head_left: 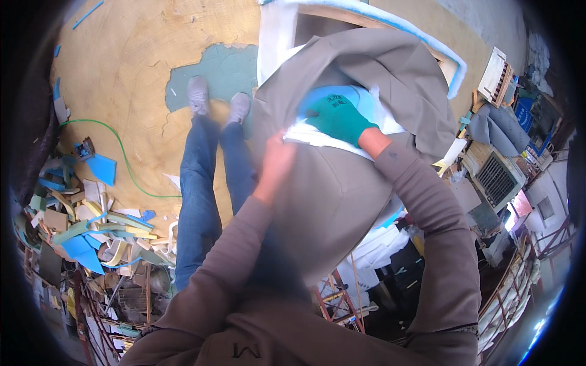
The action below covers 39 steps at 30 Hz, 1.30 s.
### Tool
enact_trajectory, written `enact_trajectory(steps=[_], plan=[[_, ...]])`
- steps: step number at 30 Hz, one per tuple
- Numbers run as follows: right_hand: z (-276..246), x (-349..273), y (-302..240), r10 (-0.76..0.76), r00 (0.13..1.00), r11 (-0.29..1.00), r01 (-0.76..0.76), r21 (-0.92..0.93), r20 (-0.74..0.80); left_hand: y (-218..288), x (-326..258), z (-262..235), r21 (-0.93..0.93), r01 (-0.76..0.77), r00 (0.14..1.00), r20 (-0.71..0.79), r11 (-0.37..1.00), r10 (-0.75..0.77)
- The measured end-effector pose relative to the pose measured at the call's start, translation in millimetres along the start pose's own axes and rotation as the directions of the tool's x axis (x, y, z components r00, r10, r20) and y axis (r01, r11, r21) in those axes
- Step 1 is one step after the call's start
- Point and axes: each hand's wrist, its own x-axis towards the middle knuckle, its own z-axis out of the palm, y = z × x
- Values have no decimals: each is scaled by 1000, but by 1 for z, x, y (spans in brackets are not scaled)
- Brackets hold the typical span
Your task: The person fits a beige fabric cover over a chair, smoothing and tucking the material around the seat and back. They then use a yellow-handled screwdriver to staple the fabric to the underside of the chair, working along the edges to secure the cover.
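Note:
A grey-brown upholstery cover (342,189) lies in loose folds over a padded piece in front of me. My left hand (278,161), bare and blurred by motion, pinches the cover's edge beside a white lining strip (323,139). Inside the ring of folds, my right hand (339,119) wears a green glove and presses against white and light-blue padding (375,100). Its fingertips point left and are smeared, so their grip is unclear. Beyond the cover stands a white-sided frame with blue foam edging (461,67).
Foam and board offcuts (91,226) are heaped at the left. A green hose (116,137) crosses the worn floor (122,61) near my feet. Equipment with a grey grille (495,177) stands at the right, and a red metal rack (342,299) is close below the cover.

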Motion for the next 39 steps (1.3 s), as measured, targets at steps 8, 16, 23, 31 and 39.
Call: enact_trajectory(steps=[8,16,23,31,39], plan=[[35,10,8,-92,965,996,85,-39,-245,-2,10,13,438,-121,958,-182,891,220],[48,36,23,-56,982,997,44,-70,-182,-26,41,24,357,-214,928,-218,910,303],[32,53,25,40,999,987,-45,-156,-33,-7,47,10,595,-164,952,-112,787,283],[-59,-141,30,474,786,705,-68,706,-397,14,56,-6,734,-126,979,-18,668,204],[91,-283,-45,706,614,614,-283,737,-353,82,37,-16,755,-655,657,543,39,522]])
